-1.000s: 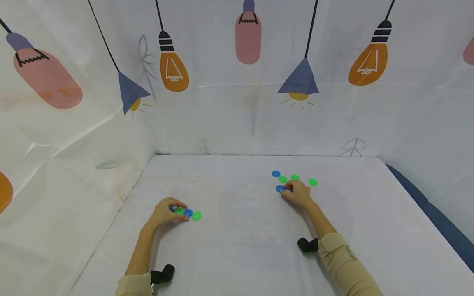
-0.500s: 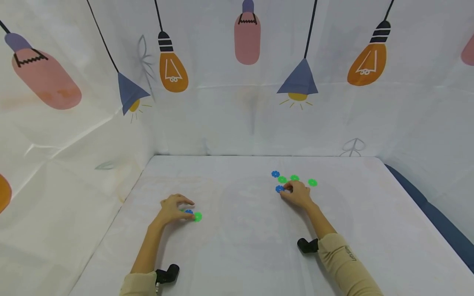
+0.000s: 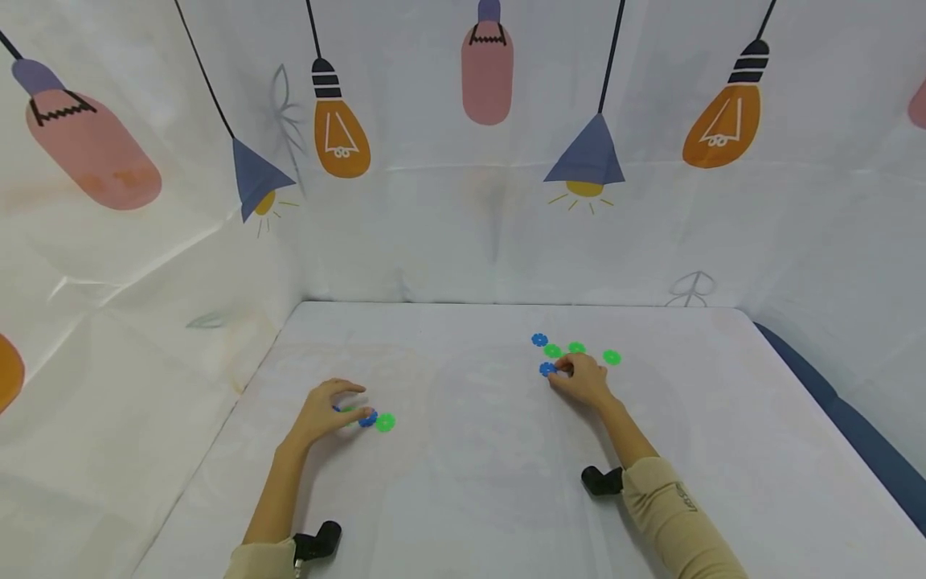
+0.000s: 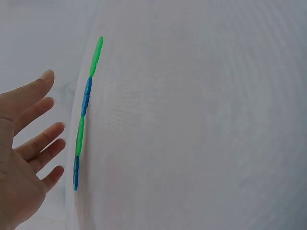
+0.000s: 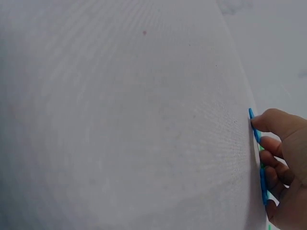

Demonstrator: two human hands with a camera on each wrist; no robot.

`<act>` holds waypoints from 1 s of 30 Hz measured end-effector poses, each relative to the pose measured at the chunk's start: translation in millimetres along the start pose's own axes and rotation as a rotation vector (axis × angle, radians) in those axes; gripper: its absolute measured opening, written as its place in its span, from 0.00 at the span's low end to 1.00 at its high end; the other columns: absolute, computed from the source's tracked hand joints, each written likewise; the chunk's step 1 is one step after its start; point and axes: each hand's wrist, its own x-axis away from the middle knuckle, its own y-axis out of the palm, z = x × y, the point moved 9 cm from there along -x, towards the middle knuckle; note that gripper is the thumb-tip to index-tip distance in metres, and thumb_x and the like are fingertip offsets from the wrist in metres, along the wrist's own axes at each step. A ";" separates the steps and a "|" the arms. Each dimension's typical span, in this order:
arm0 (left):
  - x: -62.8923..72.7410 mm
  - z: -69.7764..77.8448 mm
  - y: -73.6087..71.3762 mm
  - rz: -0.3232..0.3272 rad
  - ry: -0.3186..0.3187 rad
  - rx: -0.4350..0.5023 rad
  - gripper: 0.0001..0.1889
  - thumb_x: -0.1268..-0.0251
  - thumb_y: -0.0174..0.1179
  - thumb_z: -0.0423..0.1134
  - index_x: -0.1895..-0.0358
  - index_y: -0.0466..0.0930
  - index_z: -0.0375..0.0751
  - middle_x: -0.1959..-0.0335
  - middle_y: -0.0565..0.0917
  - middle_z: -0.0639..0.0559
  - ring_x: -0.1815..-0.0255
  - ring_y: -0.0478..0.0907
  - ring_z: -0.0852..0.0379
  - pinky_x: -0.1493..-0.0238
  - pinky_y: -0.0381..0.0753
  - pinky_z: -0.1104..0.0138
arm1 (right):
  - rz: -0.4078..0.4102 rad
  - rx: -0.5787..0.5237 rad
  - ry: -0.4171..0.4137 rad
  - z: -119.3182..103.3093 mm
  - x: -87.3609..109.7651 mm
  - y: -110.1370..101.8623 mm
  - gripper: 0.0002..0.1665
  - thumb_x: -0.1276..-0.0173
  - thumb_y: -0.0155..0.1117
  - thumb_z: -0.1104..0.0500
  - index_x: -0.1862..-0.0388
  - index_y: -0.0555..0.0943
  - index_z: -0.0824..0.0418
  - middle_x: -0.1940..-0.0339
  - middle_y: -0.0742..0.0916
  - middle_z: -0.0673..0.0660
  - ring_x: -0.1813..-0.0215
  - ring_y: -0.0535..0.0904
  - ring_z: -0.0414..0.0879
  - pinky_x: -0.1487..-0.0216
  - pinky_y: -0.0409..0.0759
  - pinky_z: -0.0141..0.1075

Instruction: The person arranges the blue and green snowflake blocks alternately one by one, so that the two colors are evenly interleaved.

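On the left of the white table lies a row of several small flower-shaped discs, blue and green in turn. My left hand (image 3: pixel 324 412) hovers at the row, thumb and fingers apart and holding nothing. Its thumb overlaps the row in the head view; in the left wrist view, the green end disc (image 4: pixel 97 56) and the blue end disc (image 4: pixel 76 172) lie past the fingertips. At the back right, my right hand (image 3: pixel 583 379) pinches a blue flower-shaped disc (image 3: pixel 546 369) at its edge with thumb and finger. The thumb (image 5: pixel 274 120) covers part of this disc in the right wrist view.
Beyond the right hand lie another blue disc (image 3: pixel 539 339) and green discs (image 3: pixel 612 357). A white sheet printed with lamps (image 3: pixel 584 153) hangs behind the table (image 3: pixel 463 498). Black wrist mounts (image 3: pixel 318 540) stick out from both sleeves.
My left hand has shifted right along the row and back left, its thumb and fingers spreading off the discs. The right hand stays in place on the blue disc.
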 end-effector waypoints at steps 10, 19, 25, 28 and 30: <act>5.6 -8.2 -17.8 0.214 -0.030 0.050 0.11 0.42 0.61 0.29 0.56 0.82 0.27 0.55 0.81 0.32 0.48 0.75 0.34 0.47 0.71 0.44 | -0.007 -0.008 0.008 -0.6 1.3 0.2 0.18 0.43 0.66 0.56 0.59 0.81 0.69 0.61 0.84 0.62 0.56 0.76 0.56 0.50 0.60 0.59; 13.7 -26.5 -42.7 0.455 -0.096 0.102 0.12 0.32 0.52 0.33 0.56 0.82 0.27 0.63 0.84 0.35 0.62 0.81 0.43 0.63 0.73 0.79 | 0.006 -0.022 -0.004 -1.6 0.1 1.1 0.18 0.44 0.66 0.56 0.60 0.81 0.69 0.61 0.84 0.62 0.56 0.76 0.56 0.50 0.59 0.59; 17.5 -36.6 -54.9 0.519 -0.101 0.154 0.10 0.35 0.54 0.29 0.58 0.81 0.24 0.66 0.84 0.32 0.70 0.78 0.71 0.67 0.69 0.85 | 0.021 -0.018 -0.010 -0.7 0.3 -0.5 0.18 0.44 0.65 0.56 0.60 0.81 0.69 0.62 0.85 0.62 0.58 0.77 0.55 0.52 0.61 0.57; 19.7 -42.7 -54.4 0.477 -0.138 0.137 0.10 0.37 0.55 0.28 0.58 0.82 0.25 0.64 0.84 0.32 0.69 0.72 0.80 0.66 0.69 0.86 | 0.021 -0.014 -0.016 -0.5 0.3 -0.2 0.18 0.44 0.65 0.56 0.61 0.81 0.70 0.62 0.85 0.63 0.58 0.77 0.56 0.53 0.61 0.57; 20.9 -46.0 -51.0 0.409 -0.166 0.113 0.11 0.39 0.57 0.29 0.57 0.82 0.26 0.62 0.83 0.33 0.67 0.73 0.77 0.65 0.69 0.85 | 0.019 -0.018 -0.010 0.3 0.0 0.6 0.19 0.44 0.65 0.55 0.61 0.81 0.69 0.62 0.85 0.62 0.58 0.77 0.55 0.52 0.61 0.57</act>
